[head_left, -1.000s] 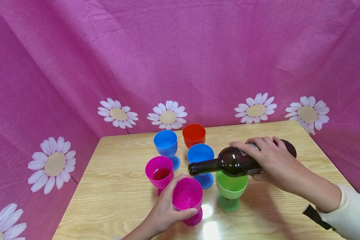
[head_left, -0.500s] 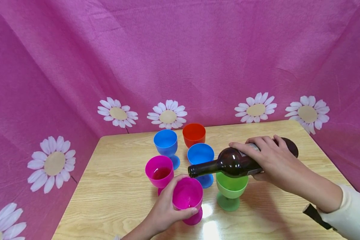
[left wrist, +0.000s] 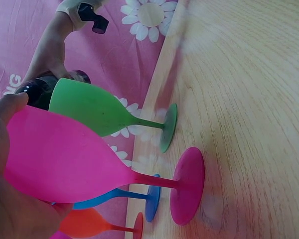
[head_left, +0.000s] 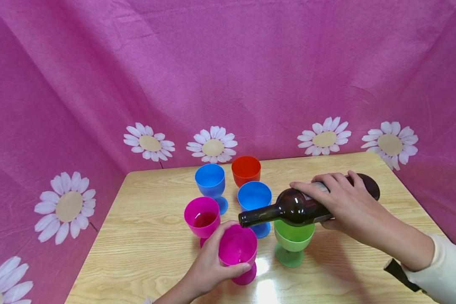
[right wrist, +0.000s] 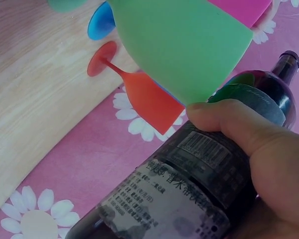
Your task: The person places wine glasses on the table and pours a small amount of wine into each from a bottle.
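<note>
My left hand grips the bowl of a pink goblet near the front of the table, thumb and fingers round its sides. In the left wrist view this pink goblet stands upright on its foot. My right hand holds a dark wine bottle round its body, tilted with the neck slightly down to the left. The bottle's mouth is at the pink goblet's far right rim. In the right wrist view a printed label shows on the bottle. No stream of liquid shows at the mouth.
A second pink goblet holds some red liquid. Behind stand two blue goblets, one at left and one partly behind the bottle, and a red goblet. A green goblet stands under the bottle. Pink flowered cloth surrounds the table.
The bottle has tipped slightly further, its base rising a little to the right and its mouth dropping toward the pink goblet. My left hand and the goblet have stayed put.
</note>
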Demonstrator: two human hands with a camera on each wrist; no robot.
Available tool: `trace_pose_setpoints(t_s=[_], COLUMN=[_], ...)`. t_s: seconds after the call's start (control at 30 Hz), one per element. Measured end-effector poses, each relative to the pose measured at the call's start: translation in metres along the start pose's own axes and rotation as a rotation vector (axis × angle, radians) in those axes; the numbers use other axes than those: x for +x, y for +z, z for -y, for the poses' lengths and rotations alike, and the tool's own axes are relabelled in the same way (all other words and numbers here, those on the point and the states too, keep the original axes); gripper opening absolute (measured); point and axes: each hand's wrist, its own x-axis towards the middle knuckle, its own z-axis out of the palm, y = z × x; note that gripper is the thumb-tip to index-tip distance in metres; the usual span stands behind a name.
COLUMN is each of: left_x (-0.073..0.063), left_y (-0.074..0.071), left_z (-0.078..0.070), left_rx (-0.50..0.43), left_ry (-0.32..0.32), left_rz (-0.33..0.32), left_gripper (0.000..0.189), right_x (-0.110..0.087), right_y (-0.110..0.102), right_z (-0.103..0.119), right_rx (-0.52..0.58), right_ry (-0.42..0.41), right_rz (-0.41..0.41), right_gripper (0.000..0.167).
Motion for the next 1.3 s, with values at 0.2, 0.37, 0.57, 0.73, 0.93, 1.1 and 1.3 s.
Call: trace_pose_setpoints(t_s=[0.2, 0.37, 0.57, 0.73, 0.93, 1.1, 1.3], left_x=[-0.0009, -0.0010, -0.0010, -0.0008, -0.0008, -0.0010, -0.0010], left_y=[0.0001, 0.0003, 0.0002, 0.0001, 0.0002, 0.0001, -0.0001], left_z=[-0.0001, 0.0000, 0.0003, 0.0010, 0.0011, 0.0014, 0.0019], left_rx=[0.002, 0.002, -0.006, -0.010, -0.011, -0.008, -0.008], left_ry=[0.009, 0.015, 0.023, 0.028, 0.037, 0.042, 0.031], left_rz=[0.000, 0.001, 0.007, 0.009, 0.009, 0.007, 0.005], left_gripper=[0.086, 0.086, 0.085, 0.085, 0.085, 0.084, 0.085], right_x=[0.0000, 0.0002, 0.0007, 0.0006, 0.0005, 0.0010, 0.0014], right_y=[0.0005, 0.0006, 0.0003, -0.0001, -0.0014, -0.0022, -0.0024], right_z=[0.0006, 0.0014, 0.0021, 0.0024, 0.0031, 0.0048, 0.0065], right_rx=[-0.006, -0.018, -0.028, -0.032, -0.033, -0.031, -0.040], right_ry=[0.010, 0.005, -0.001, -0.003, 0.001, 0.014, 0.014], right_rz=[0.017, 0.017, 0.018, 0.020, 0.028, 0.040, 0.046], right_gripper=[0.114, 0.112, 0.112, 0.113, 0.114, 0.114, 0.115])
